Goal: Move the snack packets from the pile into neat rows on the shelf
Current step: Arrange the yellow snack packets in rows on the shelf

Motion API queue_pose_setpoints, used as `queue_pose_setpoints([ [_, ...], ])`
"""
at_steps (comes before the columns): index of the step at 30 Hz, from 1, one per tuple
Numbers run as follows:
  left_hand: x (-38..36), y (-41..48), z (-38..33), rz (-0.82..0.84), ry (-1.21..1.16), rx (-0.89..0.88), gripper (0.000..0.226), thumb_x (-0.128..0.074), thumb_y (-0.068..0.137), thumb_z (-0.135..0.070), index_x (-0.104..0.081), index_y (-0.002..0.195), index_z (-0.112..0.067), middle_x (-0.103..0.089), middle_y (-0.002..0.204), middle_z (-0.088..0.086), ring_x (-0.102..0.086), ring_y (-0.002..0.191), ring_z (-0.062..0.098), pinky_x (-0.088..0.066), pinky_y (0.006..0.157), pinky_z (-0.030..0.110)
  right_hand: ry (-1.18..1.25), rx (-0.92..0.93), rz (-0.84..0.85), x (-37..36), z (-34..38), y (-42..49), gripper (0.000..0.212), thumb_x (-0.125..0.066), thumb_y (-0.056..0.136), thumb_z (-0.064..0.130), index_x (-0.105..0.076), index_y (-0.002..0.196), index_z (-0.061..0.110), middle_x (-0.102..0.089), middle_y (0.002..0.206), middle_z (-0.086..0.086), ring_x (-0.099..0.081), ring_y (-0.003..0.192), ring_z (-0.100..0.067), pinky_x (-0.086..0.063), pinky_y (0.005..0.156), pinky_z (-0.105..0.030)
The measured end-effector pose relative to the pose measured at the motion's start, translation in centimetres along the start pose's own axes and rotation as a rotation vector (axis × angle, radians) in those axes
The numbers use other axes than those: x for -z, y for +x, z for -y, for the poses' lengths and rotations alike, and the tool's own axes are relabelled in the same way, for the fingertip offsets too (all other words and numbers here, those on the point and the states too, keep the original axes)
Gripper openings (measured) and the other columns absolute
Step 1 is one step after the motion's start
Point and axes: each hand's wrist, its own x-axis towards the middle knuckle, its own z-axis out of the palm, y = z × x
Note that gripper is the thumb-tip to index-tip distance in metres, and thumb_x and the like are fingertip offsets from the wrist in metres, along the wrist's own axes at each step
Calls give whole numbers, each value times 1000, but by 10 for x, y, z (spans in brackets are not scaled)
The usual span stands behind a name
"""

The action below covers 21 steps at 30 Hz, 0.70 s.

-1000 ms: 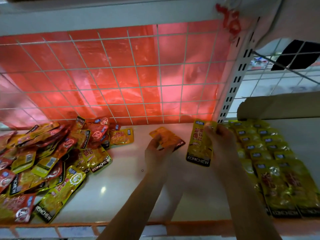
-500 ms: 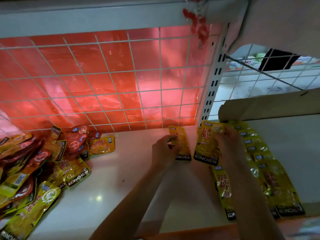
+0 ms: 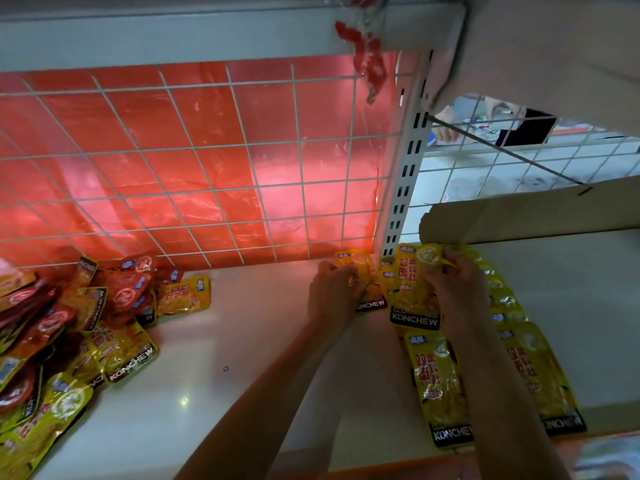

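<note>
Light is glowing through a red plastic sheet (image 3: 194,116) behind a white wire grid (image 3: 299,143); a slotted post (image 3: 403,192) is standing beside cardboard (image 3: 536,216).

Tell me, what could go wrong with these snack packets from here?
The right hand holds a yellow packet over the overlapping rows, the left hand another packet beside them; a careless drop could knock the rows crooked. The pile mixes red and yellow packets, so a red one might land among the yellow.
</note>
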Motion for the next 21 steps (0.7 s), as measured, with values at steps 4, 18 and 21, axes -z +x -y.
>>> queue_pose_setpoints([
  [4, -4, 4, 2, -12, 25, -33, 22, -65, 86, -34, -69, 107, -29, -53, 104, 6, -58, 97, 26, -42, 78, 29, -30, 29, 27, -2, 4, -3, 26, -66, 84, 9, -66, 109, 17, -71, 87, -1, -68, 78, -23, -57, 69, -42],
  [18, -1, -8, -13, -201, -272, -95, 27, -54, 92, -39, -70, 105, -21, -67, 99, 0, -63, 83, 14, -47, 76, 27, -119, 75, 40, -13, 1, -11, 22, -64, 74, 21, -69, 95, 25, -73, 80, -1, -69, 77, -31, -55, 67, -58],
  [21, 8, -12, -25, 40, -628, 48, 23, -69, 84, -34, -66, 106, -34, -73, 90, -7, -68, 79, 6, -55, 78, 30, -159, 103, 58, -22, 5, -15, 22, -62, 73, 18, -69, 91, 27, -72, 79, -3, -68, 75, -30, -56, 67, -54],
])
